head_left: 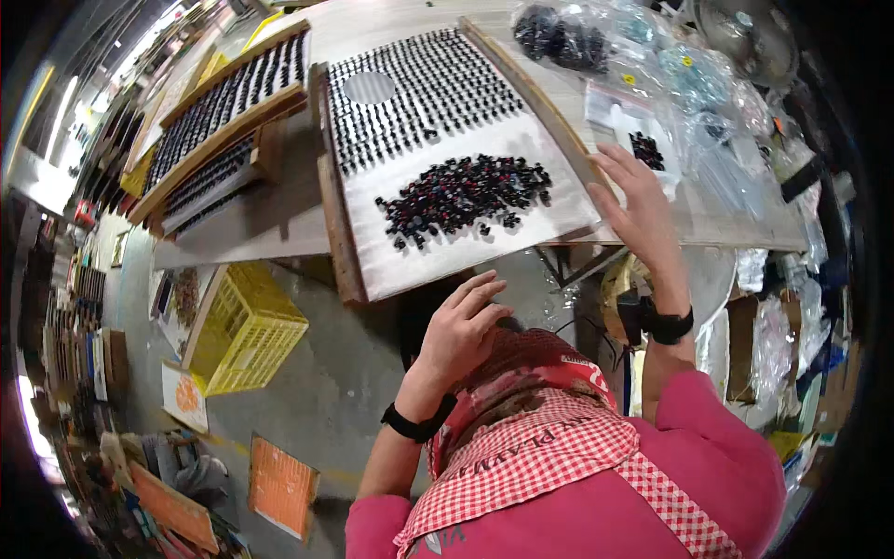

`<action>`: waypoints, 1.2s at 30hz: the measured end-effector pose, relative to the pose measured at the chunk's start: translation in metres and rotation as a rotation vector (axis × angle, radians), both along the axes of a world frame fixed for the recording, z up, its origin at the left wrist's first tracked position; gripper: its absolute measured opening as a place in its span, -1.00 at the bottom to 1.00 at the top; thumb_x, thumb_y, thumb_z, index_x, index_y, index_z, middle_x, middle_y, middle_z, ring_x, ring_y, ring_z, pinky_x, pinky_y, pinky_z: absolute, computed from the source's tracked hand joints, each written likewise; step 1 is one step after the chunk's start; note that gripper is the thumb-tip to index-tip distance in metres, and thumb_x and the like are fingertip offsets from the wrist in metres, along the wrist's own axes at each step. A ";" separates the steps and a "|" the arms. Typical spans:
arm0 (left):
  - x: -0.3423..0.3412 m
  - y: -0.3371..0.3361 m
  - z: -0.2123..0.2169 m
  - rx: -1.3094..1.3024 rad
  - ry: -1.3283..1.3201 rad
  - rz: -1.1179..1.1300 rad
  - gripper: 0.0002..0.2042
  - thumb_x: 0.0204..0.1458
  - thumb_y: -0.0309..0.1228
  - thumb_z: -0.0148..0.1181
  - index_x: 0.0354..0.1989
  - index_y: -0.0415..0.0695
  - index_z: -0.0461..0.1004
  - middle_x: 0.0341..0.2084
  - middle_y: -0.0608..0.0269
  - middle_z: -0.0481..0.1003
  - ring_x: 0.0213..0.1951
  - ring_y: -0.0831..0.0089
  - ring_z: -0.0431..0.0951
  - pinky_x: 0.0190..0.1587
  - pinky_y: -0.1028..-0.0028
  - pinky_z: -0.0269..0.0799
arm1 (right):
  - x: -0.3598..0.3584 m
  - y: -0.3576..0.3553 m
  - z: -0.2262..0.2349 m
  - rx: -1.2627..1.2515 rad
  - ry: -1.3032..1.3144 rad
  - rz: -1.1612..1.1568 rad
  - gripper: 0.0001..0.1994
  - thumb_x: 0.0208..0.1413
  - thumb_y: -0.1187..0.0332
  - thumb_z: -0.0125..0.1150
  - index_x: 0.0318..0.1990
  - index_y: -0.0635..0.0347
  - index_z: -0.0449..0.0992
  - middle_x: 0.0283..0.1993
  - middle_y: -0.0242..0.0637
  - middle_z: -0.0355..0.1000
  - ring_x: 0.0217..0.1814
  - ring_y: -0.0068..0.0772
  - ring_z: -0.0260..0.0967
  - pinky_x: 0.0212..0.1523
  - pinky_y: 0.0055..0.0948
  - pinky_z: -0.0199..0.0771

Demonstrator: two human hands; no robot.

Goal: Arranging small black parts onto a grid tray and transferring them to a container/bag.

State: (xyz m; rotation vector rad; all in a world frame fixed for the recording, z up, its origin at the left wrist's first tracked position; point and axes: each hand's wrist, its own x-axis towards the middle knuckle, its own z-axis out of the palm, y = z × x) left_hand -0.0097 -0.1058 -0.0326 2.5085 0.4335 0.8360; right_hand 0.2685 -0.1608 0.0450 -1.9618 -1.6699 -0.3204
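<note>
My right hand [641, 207] is open beside the right wooden rail of a white board [391, 270], fingers spread, with nothing seen in it; whether it touches the rail I cannot tell. Just off the board's front edge hovers my left hand [461, 326], its fingers loosely bent and a little apart, with nothing visible in them. A loose pile of shiny black and dark red beads [466, 197] lies on the near part of the board. Farther back, small black beads [438, 84] stand in neat rows. A round grey disc [370, 88] lies among those rows.
Left of the board, more wooden-framed trays of black beads [237, 93] are stacked. Clear plastic bags [694, 79] and a small white tray of dark beads [645, 149] lie at the right. A yellow crate [251, 326] and an orange panel [282, 486] are below, left.
</note>
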 end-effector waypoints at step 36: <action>-0.125 -0.048 -0.156 -1.023 0.112 0.310 -0.63 -0.16 -0.38 0.21 -0.14 -0.28 0.48 -0.30 0.16 0.56 -0.30 0.45 0.48 -0.26 0.37 0.42 | -0.108 0.100 -0.070 0.473 0.213 0.573 -0.74 0.13 0.34 0.14 -0.15 0.38 0.53 -0.10 -0.03 0.48 -0.02 0.03 0.40 0.06 -0.10 0.37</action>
